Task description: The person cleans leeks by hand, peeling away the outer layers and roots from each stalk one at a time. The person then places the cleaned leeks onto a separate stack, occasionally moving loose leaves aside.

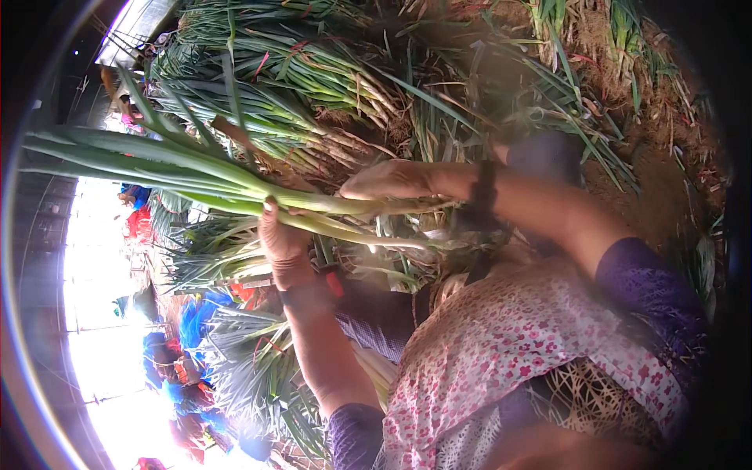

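Observation:
A few long green onions [235, 182] lie across the middle of the view, leafy green tops to the left and pale, thin root ends to the right. My left hand [283, 243] is closed around the stalks from below, its thumb against them where the leaves fan out. Farther along, toward the roots, my right hand [392, 180] bends over the pale part of the stalks; its fingertips are partly hidden. The lower stalk splits away from the others below my right hand.
A heap of green onions [337, 90] with red ties lies beyond my hands. Another bundle [254, 360] sits at lower left. Loose leaves and standing bunches [623, 39] cover the brown soil at upper right. Blue and red bags [196, 321] lie near the bright left side.

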Demonstrator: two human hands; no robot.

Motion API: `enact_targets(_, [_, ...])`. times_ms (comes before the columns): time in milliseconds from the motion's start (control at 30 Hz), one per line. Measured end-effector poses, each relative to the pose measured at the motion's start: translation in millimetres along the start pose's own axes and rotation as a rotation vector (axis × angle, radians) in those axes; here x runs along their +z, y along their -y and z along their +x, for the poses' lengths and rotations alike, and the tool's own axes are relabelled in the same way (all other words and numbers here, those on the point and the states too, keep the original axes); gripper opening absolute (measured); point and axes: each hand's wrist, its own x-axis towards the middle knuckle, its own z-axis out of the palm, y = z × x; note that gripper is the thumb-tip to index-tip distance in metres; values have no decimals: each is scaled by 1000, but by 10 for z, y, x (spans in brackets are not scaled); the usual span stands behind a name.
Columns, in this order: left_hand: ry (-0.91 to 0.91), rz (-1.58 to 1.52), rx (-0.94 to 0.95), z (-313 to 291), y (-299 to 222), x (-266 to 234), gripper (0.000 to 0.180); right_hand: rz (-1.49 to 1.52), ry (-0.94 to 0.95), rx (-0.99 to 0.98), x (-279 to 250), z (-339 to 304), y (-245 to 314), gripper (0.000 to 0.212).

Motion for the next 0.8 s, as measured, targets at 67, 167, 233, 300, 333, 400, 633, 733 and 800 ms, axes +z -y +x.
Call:
enact_targets(67, [72, 58, -38, 4, 109, -67, 39, 647, 150, 359, 92, 83, 121, 45])
enact_targets(167, [-19, 150, -32, 2, 159, -74, 39, 842, 21, 410, 170, 51, 98, 37])
enact_targets(233, [-97, 189, -58, -14, 267, -22, 39, 890, -25, 410, 193, -33, 27, 35])
enact_targets(300, [-177, 257, -30, 14, 418, -102, 43, 691, -165, 352, 184, -72, -1, 39])
enact_targets(333, [-240, 316, -44, 26, 487, -138, 43, 590, -232, 322, 182, -87, -15, 42])
enact_targets(400, [-375, 394, -92, 80, 600, -164, 30, 420, -198, 309, 163, -35, 35, 43])
enact_targets(633, [-385, 311, -47, 255, 701, -204, 22, 239, -638, 180, 358, -65, -298, 28])
enact_targets(733, [-476, 409, -3, 264, 670, -247, 20, 760, -755, 228, 476, -57, -92, 25])
enact_targets(800, [-616, 386, 55, 309, 600, -313, 16, 935, -743, 130, 471, -101, -69, 17])
